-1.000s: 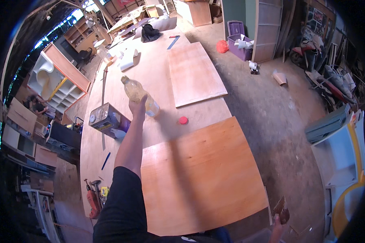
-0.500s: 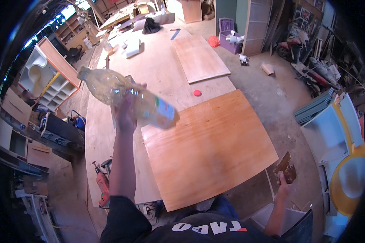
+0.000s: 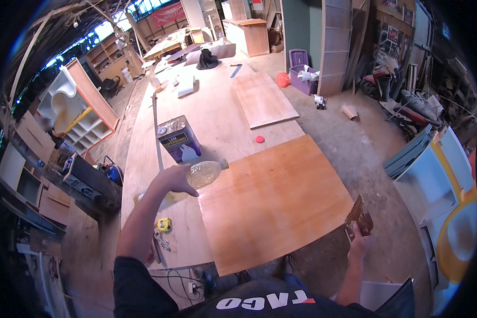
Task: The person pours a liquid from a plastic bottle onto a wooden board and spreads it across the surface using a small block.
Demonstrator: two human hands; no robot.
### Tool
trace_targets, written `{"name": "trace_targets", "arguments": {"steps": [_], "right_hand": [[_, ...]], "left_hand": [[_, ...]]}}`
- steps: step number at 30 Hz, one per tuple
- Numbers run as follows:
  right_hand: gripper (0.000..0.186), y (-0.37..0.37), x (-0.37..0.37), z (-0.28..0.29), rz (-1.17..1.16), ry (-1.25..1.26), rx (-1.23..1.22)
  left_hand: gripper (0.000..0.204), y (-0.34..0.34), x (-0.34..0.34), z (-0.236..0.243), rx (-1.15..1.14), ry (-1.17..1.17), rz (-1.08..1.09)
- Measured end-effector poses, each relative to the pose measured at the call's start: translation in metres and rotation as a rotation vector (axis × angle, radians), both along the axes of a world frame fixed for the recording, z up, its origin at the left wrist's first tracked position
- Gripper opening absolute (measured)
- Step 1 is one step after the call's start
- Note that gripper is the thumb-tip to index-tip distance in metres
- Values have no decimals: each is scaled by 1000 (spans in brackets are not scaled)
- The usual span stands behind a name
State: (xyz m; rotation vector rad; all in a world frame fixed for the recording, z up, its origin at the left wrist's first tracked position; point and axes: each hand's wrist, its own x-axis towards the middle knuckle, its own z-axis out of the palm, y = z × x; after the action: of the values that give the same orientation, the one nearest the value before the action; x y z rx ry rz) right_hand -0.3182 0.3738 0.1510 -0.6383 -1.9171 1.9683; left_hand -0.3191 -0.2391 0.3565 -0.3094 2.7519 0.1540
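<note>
A clear plastic bottle (image 3: 204, 175) of pale yellowish liquid is gripped in my left hand (image 3: 172, 180). It lies tilted nearly sideways above the left part of an orange-toned plywood panel (image 3: 273, 206), its open neck pointing right. Whether liquid runs out is not clear. At the panel's right edge, my right hand (image 3: 359, 241) grips a brown, stained flat scrap (image 3: 360, 214). Just behind the bottle stands a square metal can (image 3: 177, 140). A red cap (image 3: 259, 139) rests on the worktable (image 3: 217, 116). A yellow tape measure (image 3: 164, 224) lies below my left forearm.
Another board (image 3: 262, 98) lies farther along the table. Cables (image 3: 183, 283) hang below the near edge. A co-worker (image 3: 55, 135) is at a white cabinet (image 3: 85, 132) to the left. A purple bin (image 3: 302, 79), a scooter (image 3: 373, 85) and leaning panels (image 3: 413, 153) stand to the right.
My left hand has swung the bottle round and down, so its neck now points right instead of up-left. My right hand with the scrap has risen toward the panel's edge.
</note>
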Motion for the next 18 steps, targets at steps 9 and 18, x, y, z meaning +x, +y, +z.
{"name": "trace_targets", "arguments": {"steps": [9, 18], "right_hand": [[24, 37, -38, -21, 71, -56, -22], [29, 84, -62, -34, -5, -211, 17]], "left_hand": [[81, 62, -103, 12, -692, -325, -111], [78, 147, -185, -3, -927, -547, -104]]}}
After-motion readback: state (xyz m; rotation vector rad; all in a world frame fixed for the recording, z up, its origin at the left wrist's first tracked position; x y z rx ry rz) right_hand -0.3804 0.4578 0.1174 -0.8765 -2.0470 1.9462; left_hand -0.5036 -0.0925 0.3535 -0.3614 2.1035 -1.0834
